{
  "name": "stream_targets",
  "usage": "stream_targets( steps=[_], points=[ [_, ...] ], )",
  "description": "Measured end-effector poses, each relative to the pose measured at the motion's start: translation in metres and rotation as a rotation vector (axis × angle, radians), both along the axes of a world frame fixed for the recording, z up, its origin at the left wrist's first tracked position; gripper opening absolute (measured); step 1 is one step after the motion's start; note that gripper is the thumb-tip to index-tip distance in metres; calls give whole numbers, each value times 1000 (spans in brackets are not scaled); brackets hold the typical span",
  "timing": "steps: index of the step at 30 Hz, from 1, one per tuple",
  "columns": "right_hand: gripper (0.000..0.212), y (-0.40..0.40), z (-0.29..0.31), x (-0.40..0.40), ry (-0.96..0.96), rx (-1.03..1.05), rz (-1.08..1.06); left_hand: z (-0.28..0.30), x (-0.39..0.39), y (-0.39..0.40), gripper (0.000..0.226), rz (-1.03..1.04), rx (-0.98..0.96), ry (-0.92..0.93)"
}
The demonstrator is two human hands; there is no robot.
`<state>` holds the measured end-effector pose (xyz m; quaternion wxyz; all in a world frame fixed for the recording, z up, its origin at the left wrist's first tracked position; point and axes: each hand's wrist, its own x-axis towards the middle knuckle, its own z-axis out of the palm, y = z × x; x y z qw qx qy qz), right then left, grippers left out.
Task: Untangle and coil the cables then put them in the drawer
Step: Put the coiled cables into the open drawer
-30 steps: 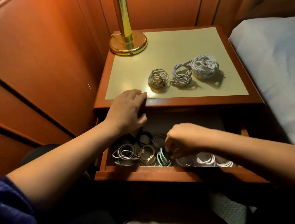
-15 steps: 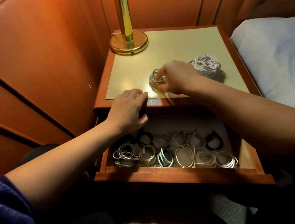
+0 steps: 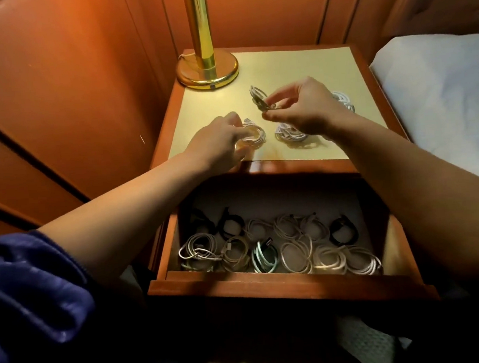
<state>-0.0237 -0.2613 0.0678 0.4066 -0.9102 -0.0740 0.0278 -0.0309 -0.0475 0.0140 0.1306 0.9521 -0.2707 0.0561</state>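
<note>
We're mid-transfer: right hand [image 3: 307,110] pinches a lifted coil [image 3: 259,98] above the nightstand [image 3: 294,59], left hand [image 3: 218,144] grips another coil [image 3: 253,133] (two remain), next lower both into the drawer [image 3: 283,285].

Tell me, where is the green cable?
The green cable lies coiled in the open drawer, in the front row near the middle, with pale cable coils on both sides of it.

Glossy wooden nightstand [image 3: 303,168], polished brass lamp [image 3: 207,69], matt cloth bedsheet [image 3: 440,85]
</note>
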Motion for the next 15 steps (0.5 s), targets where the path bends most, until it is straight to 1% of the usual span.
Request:
stream_targets(
  steps=[3, 5, 9, 12, 14, 15],
  points=[
    [25, -11, 8, -31, -116, -134, 129, -1, 6, -5, 23, 14, 8, 7],
    [20, -21, 7, -54, -130, -222, 216, 0, 6, -6, 16, -3, 34, -22],
    [19, -43, -11, -96, -14, -432, 351, 12, -11, -5, 15, -56, 51, -71],
    [17, -59, -35, -123, 60, -609, 399, 22, -43, -2, 15, -175, 9, -110],
    [18, -70, -51, -138, 125, -688, 420, 22, -69, -5, 15, -257, -36, -41],
    [19, -73, -58, -144, 149, -730, 435, 18, -81, -8, 14, -293, -59, 36]
  ],
)
